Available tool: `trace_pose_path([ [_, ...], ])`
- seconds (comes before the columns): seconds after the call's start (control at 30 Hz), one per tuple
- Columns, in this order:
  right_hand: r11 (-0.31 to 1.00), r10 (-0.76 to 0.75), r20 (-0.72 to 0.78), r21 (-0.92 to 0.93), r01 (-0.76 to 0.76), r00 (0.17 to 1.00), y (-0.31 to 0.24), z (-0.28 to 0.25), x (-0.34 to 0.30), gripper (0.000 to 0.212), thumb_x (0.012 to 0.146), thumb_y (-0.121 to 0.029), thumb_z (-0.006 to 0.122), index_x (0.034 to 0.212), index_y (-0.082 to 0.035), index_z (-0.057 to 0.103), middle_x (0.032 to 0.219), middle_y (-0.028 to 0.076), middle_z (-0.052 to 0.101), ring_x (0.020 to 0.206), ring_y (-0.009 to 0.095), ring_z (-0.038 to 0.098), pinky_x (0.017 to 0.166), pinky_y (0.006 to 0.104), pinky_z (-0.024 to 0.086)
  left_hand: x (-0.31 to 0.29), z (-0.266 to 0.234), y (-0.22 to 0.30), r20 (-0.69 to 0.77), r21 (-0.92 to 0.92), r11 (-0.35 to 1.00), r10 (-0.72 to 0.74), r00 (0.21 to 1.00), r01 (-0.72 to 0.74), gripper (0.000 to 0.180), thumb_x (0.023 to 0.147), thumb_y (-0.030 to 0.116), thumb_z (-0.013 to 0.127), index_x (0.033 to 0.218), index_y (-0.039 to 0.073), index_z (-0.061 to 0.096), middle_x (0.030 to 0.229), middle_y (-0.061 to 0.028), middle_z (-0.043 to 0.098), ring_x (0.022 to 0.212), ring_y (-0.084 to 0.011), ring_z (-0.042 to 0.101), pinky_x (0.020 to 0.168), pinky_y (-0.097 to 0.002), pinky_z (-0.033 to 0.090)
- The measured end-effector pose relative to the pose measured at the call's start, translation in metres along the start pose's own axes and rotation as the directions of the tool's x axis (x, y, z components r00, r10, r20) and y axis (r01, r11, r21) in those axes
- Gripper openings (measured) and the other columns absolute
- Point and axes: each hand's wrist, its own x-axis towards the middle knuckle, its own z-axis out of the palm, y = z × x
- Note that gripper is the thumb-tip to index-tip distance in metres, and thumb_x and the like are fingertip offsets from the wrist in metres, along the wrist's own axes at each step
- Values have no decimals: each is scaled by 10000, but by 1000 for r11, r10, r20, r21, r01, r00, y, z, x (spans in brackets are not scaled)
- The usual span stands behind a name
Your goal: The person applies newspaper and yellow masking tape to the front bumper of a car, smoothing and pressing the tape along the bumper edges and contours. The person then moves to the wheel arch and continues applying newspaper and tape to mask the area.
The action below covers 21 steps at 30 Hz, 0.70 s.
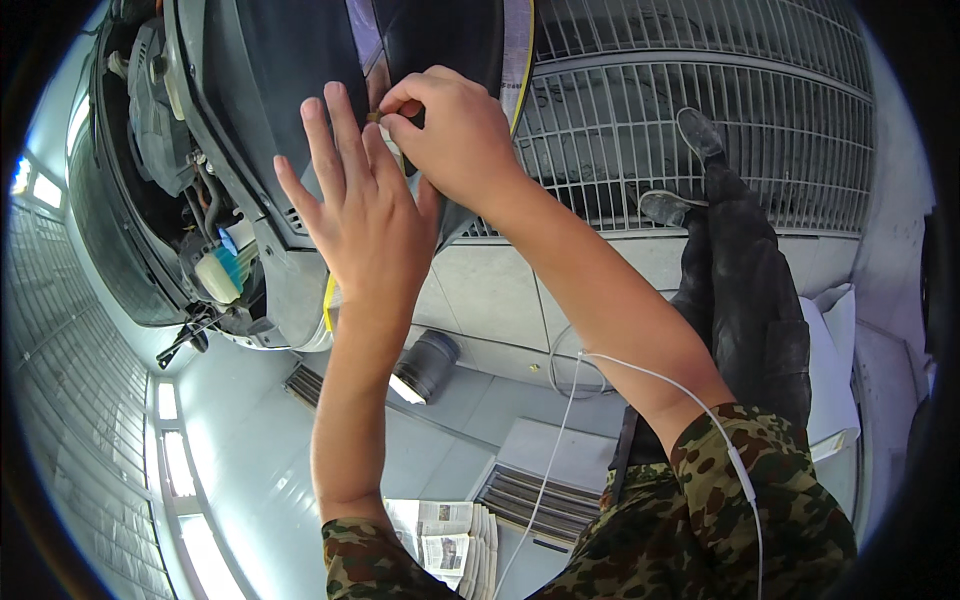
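My left hand (372,225) is open, fingers spread, over a dark grey car body panel (285,60). Close beside its fingertips, my right hand (462,135) is closed in a pinch. Between its thumb and forefinger sits a small brownish piece (374,117), too small and covered to tell its kind. A shiny purplish strip (366,32) runs along the panel above this pinch. Yellow-edged masking (520,55) borders the panel on the right, and a yellow strip (330,303) shows below near my left wrist. My palm and fingers hide part of the surface under them.
At left, exposed car parts include a pale reservoir (218,275). Metal floor grating (610,120) lies at upper right, beneath dark shoes (668,208). A dark cylindrical object (430,366) and newspapers (450,540) lie below. A white cable (562,425) hangs near my right arm.
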Motion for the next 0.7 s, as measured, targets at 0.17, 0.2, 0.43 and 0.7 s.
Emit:
trace_pose_path([
  [0.17, 999, -34, -22, 10, 34, 999, 4, 6, 2, 123, 884, -188, 802, 987, -121, 809, 985, 52, 752, 910, 264, 756, 790, 396, 594, 10, -4, -13, 51, 76, 988, 130, 990, -134, 576, 880, 363, 776, 1361, 55, 697, 1759, -119, 368, 1668, -293, 241, 1290, -644, 173],
  [0.2, 999, -28, -22, 17, 28, 999, 5, 7, 2, 123, 883, -188, 802, 986, -120, 808, 981, 53, 752, 907, 266, 756, 789, 397, 595, 10, -5, -16, 36, 50, 986, 156, 987, -158, 598, 874, 353, 792, 1380, 51, 690, 1762, -116, 362, 1671, -301, 233, 1297, -639, 157],
  [0.43, 1000, -2, -9, 8, 3, 1000, 4, 11, 3, 117, 893, -219, 787, 957, -122, 799, 936, 42, 745, 890, 272, 756, 784, 400, 602, 1, -9, -19, 168, 59, 990, 114, 979, -125, 655, 943, 407, 773, 1502, 109, 610, 1798, -110, 256, 1686, -326, 152, 1309, -636, 156],
  [0.7, 1000, 18, -3, 21, -18, 1000, 5, 9, 4, 154, 874, -222, 812, 970, -104, 788, 952, 43, 781, 899, 271, 767, 779, 410, 601, 13, -13, -23, 97, 50, 974, 214, 972, -220, 599, 900, 387, 818, 1377, 50, 685, 1762, -97, 363, 1673, -304, 222, 1298, -616, 180],
])
